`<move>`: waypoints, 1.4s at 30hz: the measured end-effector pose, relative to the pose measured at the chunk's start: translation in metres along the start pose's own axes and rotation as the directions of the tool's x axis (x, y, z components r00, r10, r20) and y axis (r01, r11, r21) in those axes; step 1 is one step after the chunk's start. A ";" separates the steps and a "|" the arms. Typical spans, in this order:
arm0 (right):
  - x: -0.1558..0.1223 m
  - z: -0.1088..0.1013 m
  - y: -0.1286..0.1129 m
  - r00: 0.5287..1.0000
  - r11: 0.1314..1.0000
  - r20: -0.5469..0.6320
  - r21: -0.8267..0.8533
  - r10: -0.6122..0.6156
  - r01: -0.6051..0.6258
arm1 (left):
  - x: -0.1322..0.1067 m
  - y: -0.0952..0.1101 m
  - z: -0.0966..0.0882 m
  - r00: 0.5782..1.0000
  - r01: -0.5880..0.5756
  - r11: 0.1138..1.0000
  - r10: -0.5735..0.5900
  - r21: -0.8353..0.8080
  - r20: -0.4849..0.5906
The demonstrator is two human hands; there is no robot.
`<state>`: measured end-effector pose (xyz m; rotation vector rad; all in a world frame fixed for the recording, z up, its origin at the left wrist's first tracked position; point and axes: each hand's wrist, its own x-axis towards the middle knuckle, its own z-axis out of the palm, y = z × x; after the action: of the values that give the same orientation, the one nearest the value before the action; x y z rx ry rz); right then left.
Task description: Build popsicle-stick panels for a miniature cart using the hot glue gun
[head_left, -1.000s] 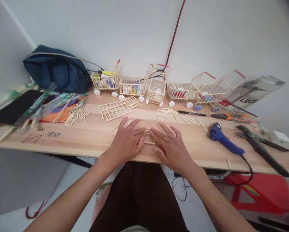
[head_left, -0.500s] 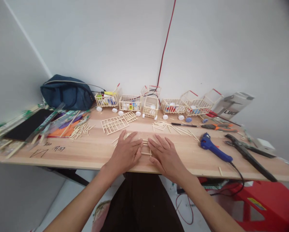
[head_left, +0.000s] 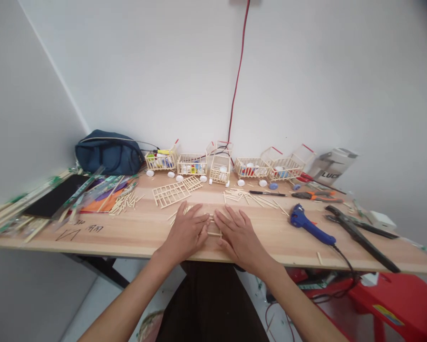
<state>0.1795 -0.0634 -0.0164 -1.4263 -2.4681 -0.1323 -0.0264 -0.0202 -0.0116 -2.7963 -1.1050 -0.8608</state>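
Note:
Both my hands rest on the near middle of the table around a small frame of thin wooden sticks (head_left: pixel 214 233). My left hand (head_left: pixel 188 233) covers its left end, fingers stretched forward and slightly bent, the thumb alongside. My right hand (head_left: pixel 240 237) lies flatter over the right end, its fingers spread. Only part of the frame shows between my fingers; its ends are hidden under them. Loose sticks (head_left: pixel 173 216) lie just beyond my left hand. Farther off lies a flat stick grid (head_left: pixel 171 194), with a smaller grid (head_left: pixel 192 184) touching it.
Several miniature stick carts (head_left: pixel 252 168) line the wall. A blue bag (head_left: pixel 110 153) stands at left behind packaged sticks (head_left: pixel 49 202). Loose sticks (head_left: pixel 240 194), a pen (head_left: pixel 266 193), pliers (head_left: pixel 315 195), a blue glue gun (head_left: pixel 311 226) and black-handled cutters (head_left: pixel 363 237) lie to the right.
The camera view has shifted, so the table sits slightly lower in the picture. My hands stay on the stick frame in nearly the same pose.

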 end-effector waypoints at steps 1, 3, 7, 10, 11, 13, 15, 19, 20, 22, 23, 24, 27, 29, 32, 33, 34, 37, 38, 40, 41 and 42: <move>0.001 0.000 -0.001 1.000 1.000 0.006 0.002 -0.003 0.003 | 0.000 0.000 0.000 1.000 0.004 1.000 -0.004 -0.005 0.001; 0.003 0.002 -0.004 1.000 1.000 0.018 0.003 -0.008 0.008 | 0.000 0.000 0.000 1.000 0.009 1.000 -0.009 -0.014 0.006; 0.003 0.007 -0.005 0.999 1.000 0.036 0.014 -0.006 0.005 | 0.000 -0.001 0.003 1.000 0.020 0.999 -0.019 -0.033 0.016; 0.003 0.009 -0.004 0.998 0.999 0.060 0.035 0.004 -0.006 | -0.001 -0.005 0.004 0.999 0.045 0.998 -0.046 -0.051 -0.004; 0.003 0.009 -0.004 0.998 0.999 0.067 0.040 0.006 -0.009 | -0.001 -0.006 0.004 0.998 0.060 0.997 -0.061 -0.056 -0.020; 0.003 0.009 -0.003 0.997 0.999 0.075 0.046 0.012 -0.015 | -0.002 -0.008 0.004 0.995 0.087 0.994 -0.090 -0.060 -0.048; 0.003 0.009 -0.004 0.997 0.999 0.074 0.048 0.015 -0.019 | -0.003 -0.008 0.002 0.995 0.085 0.995 -0.088 -0.053 -0.057; 0.003 0.011 -0.004 0.998 0.999 0.060 0.041 0.006 -0.008 | -0.002 -0.003 0.000 0.998 0.046 0.998 -0.047 -0.036 -0.033; 0.003 0.011 -0.004 0.999 0.999 0.052 0.037 0.003 -0.005 | -0.002 -0.002 0.000 0.999 0.044 0.999 -0.045 -0.032 -0.030; 0.003 0.012 -0.003 0.999 1.000 0.033 0.029 -0.006 0.005 | -0.001 -0.002 0.000 0.999 0.040 0.999 -0.041 -0.024 -0.028; 0.002 0.012 -0.003 1.000 1.000 0.019 0.026 -0.011 0.010 | -0.001 -0.002 0.000 0.999 0.036 0.999 -0.037 -0.019 -0.029; 0.002 0.012 -0.003 1.000 1.000 0.004 0.023 -0.012 0.012 | -0.001 -0.002 0.000 0.999 0.030 0.999 -0.031 -0.013 -0.030; 0.000 0.011 -0.002 0.998 1.000 -0.064 0.022 0.015 -0.014 | -0.001 -0.003 0.001 0.999 0.014 1.000 -0.014 0.007 -0.036; -0.003 0.009 -0.001 0.991 0.998 -0.125 0.025 0.054 -0.052 | -0.001 -0.004 0.002 0.999 0.008 1.000 -0.008 0.018 -0.039; -0.006 0.009 -0.002 0.976 0.996 -0.199 0.027 0.085 -0.081 | 0.000 -0.003 0.002 0.999 0.010 1.000 -0.009 0.019 -0.039; -0.006 0.010 -0.002 0.973 0.996 -0.214 0.026 0.084 -0.080 | 0.000 -0.003 0.002 0.999 0.010 1.000 -0.010 0.017 -0.038; -0.006 0.010 -0.002 0.972 0.997 -0.222 0.025 0.079 -0.075 | 0.000 -0.003 0.002 0.999 0.011 1.000 -0.010 0.017 -0.038; -0.006 0.011 -0.002 0.970 0.998 -0.233 0.027 0.065 -0.061 | 0.001 -0.003 0.002 0.999 0.010 1.000 -0.009 0.020 -0.034; -0.006 0.011 -0.002 0.970 0.998 -0.234 0.028 0.065 -0.060 | 0.000 -0.004 0.002 0.999 0.009 1.000 -0.008 0.024 -0.033; -0.006 0.012 -0.002 0.969 0.997 -0.236 0.029 0.071 -0.066 | 0.000 -0.004 0.003 0.999 0.006 1.000 -0.006 0.027 -0.032; -0.006 0.012 -0.002 0.969 0.997 -0.235 0.028 0.078 -0.074 | 0.000 -0.005 0.003 0.999 0.004 1.000 -0.003 0.028 -0.032; -0.006 0.012 -0.002 0.969 0.996 -0.232 0.025 0.090 -0.086 | 0.000 -0.005 0.003 0.999 0.002 1.000 -0.001 0.026 -0.032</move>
<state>0.1783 -0.0665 -0.0291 -1.4234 -2.2094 -0.2475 -0.0279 -0.0161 -0.0151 -2.7504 -1.1060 -0.8816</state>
